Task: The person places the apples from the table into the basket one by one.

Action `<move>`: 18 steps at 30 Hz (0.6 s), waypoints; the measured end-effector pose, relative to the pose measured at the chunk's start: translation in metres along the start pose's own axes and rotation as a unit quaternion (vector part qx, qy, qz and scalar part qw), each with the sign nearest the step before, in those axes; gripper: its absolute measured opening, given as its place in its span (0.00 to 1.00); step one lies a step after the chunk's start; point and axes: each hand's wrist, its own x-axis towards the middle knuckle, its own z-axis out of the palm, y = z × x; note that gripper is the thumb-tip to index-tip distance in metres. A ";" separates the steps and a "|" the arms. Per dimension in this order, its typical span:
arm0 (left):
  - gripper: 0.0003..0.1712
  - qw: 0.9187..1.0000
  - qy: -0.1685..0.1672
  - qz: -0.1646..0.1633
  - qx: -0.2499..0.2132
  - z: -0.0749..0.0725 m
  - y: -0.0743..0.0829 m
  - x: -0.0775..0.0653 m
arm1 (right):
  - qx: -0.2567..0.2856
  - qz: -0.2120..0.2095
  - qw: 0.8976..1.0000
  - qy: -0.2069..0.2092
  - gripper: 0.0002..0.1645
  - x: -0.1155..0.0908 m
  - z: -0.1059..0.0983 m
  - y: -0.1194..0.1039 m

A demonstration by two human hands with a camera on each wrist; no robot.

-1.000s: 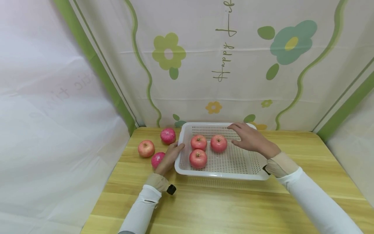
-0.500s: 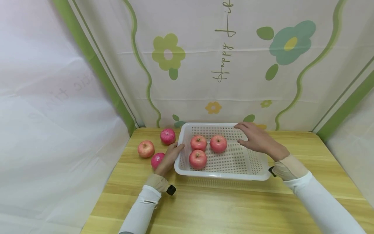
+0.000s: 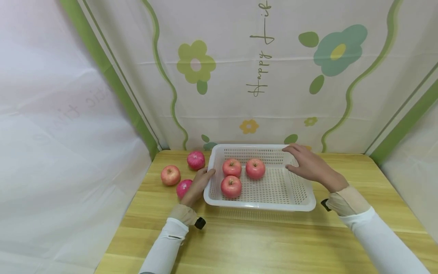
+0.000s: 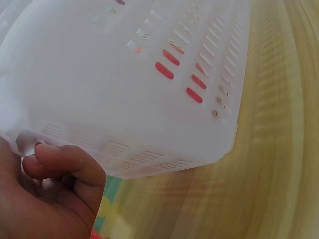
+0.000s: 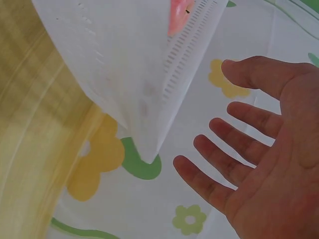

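A white perforated plastic basket (image 3: 260, 206) sits on the wooden table with three red apples inside: a front-left apple (image 3: 231, 187), a back-left apple (image 3: 232, 168) and another apple (image 3: 255, 169) to their right. My left hand (image 3: 199, 183) grips the basket's left rim; in the left wrist view that hand (image 4: 62, 186) has its fingers curled at the edge. Over the basket's right end hovers my right hand (image 3: 309, 164), holding nothing. The right wrist view shows this hand (image 5: 259, 144) with fingers spread, apart from the basket corner (image 5: 147, 144).
Left of the basket lie a yellowish-red round fruit (image 3: 170, 175), a bright pink round fruit (image 3: 196, 160) and a second pink one (image 3: 184, 188), partly hidden by the left hand. A flowered curtain (image 3: 226, 102) hangs behind the table (image 3: 260, 243).
My right hand has drifted right, from above the basket's middle-right to its right end. My left hand stays on the rim, and the basket and fruit hold their places.
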 end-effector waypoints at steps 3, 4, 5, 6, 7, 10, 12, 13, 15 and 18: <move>0.28 1.000 0.001 -0.003 0.000 0.000 0.001 0.000 | 0.004 0.010 1.000 -0.003 0.36 -0.004 0.002 0.004; 0.28 1.000 0.002 -0.004 0.000 0.000 0.001 0.000 | 0.006 0.017 1.000 -0.004 0.36 -0.006 0.002 0.005; 0.28 1.000 0.002 -0.006 0.000 0.000 0.002 0.000 | 0.008 0.020 1.000 -0.005 0.36 -0.007 0.003 0.007; 0.28 1.000 0.003 -0.006 0.001 0.000 0.002 0.000 | 0.010 0.023 1.000 -0.004 0.36 -0.009 0.003 0.008; 0.28 1.000 0.003 -0.005 0.001 0.000 0.002 0.001 | 0.012 0.027 1.000 -0.004 0.36 -0.010 0.004 0.009; 0.28 1.000 0.003 -0.009 0.001 0.000 0.002 0.001 | 0.016 0.040 0.999 -0.002 0.37 -0.014 0.006 0.012; 0.28 1.000 0.003 -0.009 0.000 -0.001 0.001 0.000 | 0.019 0.047 0.999 0.000 0.37 -0.017 0.008 0.014; 0.28 1.000 0.002 -0.009 -0.001 -0.001 0.001 0.001 | 0.022 0.051 0.998 0.001 0.37 -0.019 0.009 0.016; 0.28 1.000 0.000 -0.009 -0.002 0.000 0.001 0.000 | 0.028 0.059 0.998 0.002 0.37 -0.021 0.012 0.018; 0.28 1.000 -0.001 -0.006 -0.001 0.000 0.002 0.000 | 0.044 0.071 0.996 0.004 0.37 -0.025 0.016 0.022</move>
